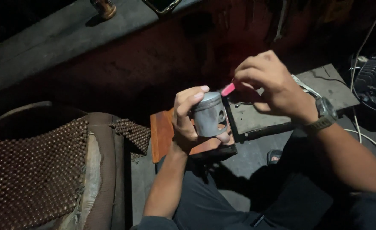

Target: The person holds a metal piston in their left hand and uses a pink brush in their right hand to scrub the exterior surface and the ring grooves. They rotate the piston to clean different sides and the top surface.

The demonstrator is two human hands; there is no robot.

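While the left hand grips the grey metal piston, a smooth hollow cylinder, upright above the orange wooden board | right hand pinches a pink tool, possibly a blade, at the piston crown.

The left hand is held up in the middle, with its fingers curled round and its thumb tucked low. The left arm is bent and raised from below, bare to the elbow. The right hand is held a little higher, just beside the left, and its fingertips are pinched together. The right wrist is bent down, and the right arm is stretched in from the right.
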